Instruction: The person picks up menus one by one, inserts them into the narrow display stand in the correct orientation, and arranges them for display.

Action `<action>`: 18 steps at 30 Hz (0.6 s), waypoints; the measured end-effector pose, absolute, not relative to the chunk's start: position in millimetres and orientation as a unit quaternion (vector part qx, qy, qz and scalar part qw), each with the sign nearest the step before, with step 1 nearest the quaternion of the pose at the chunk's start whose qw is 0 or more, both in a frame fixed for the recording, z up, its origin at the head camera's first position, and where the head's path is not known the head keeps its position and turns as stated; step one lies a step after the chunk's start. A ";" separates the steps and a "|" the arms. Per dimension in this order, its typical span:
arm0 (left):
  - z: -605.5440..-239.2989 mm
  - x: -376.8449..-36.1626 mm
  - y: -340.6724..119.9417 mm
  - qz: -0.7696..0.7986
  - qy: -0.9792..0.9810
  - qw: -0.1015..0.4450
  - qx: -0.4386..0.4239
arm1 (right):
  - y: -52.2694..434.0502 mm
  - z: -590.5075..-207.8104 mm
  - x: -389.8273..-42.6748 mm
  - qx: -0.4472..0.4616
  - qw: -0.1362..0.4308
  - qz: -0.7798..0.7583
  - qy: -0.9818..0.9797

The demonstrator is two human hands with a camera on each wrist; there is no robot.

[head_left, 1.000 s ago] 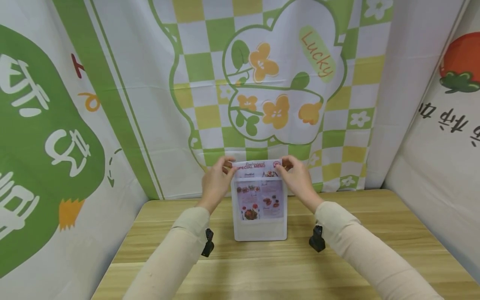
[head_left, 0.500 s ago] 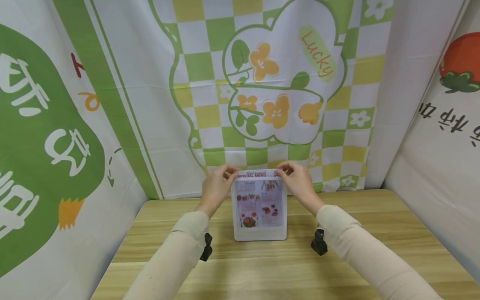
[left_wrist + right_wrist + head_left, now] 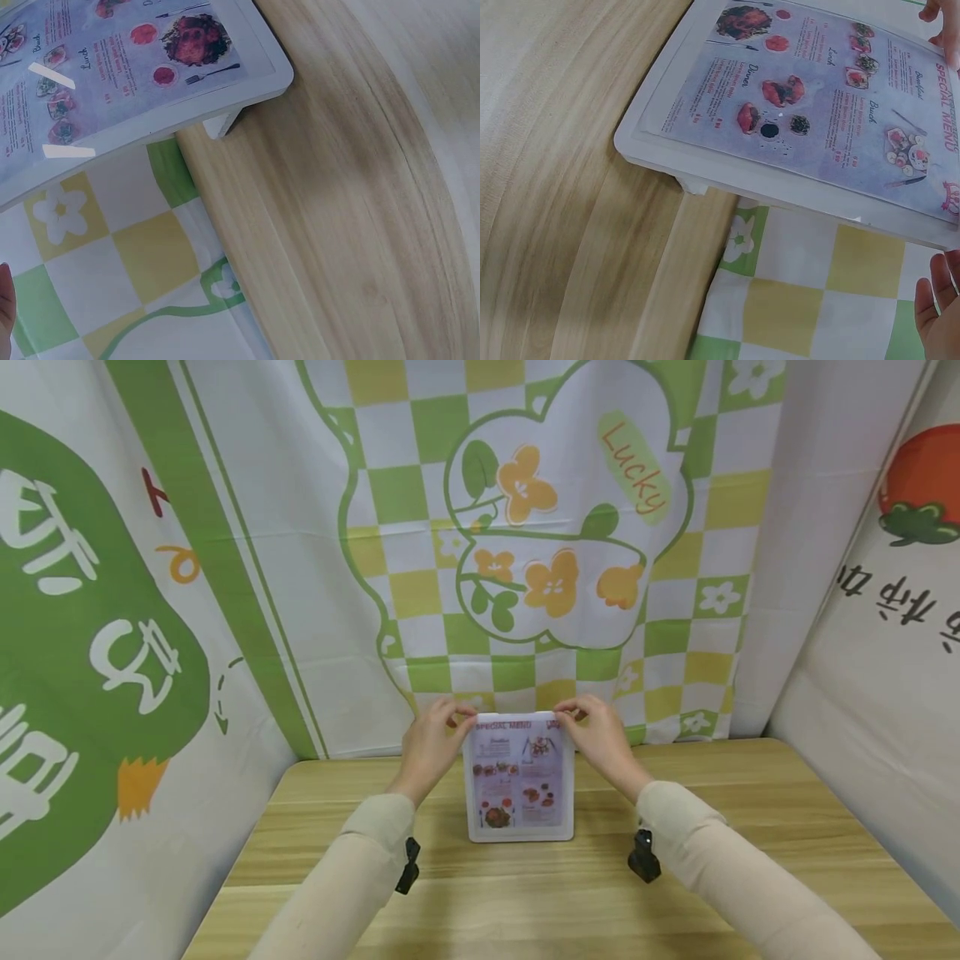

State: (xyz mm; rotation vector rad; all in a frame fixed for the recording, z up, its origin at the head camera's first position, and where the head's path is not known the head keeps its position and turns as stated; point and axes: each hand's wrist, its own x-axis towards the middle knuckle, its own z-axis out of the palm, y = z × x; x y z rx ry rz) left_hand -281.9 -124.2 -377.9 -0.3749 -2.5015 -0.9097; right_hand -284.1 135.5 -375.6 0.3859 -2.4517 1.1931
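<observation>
At the back of the wooden table [image 3: 315, 852], the menu sheet [image 3: 519, 777] is sitting lower in the white stand [image 3: 520, 833] than a second ago, top strip barely poking out. It's standing upright, long axis vertical, print facing the person. Left hand [image 3: 429, 745] and right hand [image 3: 600, 739] are each pinching a top corner. Only the wrist views are showing the stand's foot.

White-framed menu stand [image 3: 519, 833], green-yellow checked backdrop [image 3: 525, 485]
</observation>
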 end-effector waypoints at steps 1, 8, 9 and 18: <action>-379.0 -281.2 -124.4 -0.331 -0.905 0.227 -0.137 | 135.7 -376.2 -283.5 0.139 0.192 0.424 -0.874; -386.1 -271.6 -126.9 -0.347 -0.894 0.251 -0.135 | 138.7 -378.7 -277.4 0.147 0.193 0.436 -0.867; -386.9 -269.5 -127.4 -0.350 -0.892 0.255 -0.133 | 139.5 -378.9 -275.8 0.149 0.196 0.442 -0.863; -390.5 -247.4 -131.9 -0.352 -0.884 0.283 -0.124 | 150.5 -378.6 -254.5 0.146 0.217 0.481 -0.837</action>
